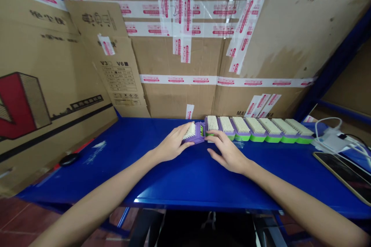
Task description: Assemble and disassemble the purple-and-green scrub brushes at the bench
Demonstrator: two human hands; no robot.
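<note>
My left hand [174, 141] is closed round a purple brush-like block [198, 133] with rows of cream bristles on top. The block's right end shows a small green patch in a recess. Beside that end is my right hand [227, 152], its thumb and fingers apart and its fingertips at the edge of the block. A row of similar purple-and-green brush-like blocks [257, 130] runs rightward along the back of the table, bristles up. The nearest block of the row [212, 123] stands just behind my right fingers and is partly hidden by them.
The blue table [185, 181] is backed by taped cardboard [179, 58], with a large carton [43, 65] at the left. At the right lie a phone [344, 175] and a white charger with cables [330, 141]. A black round object [68, 159] sits near the left edge.
</note>
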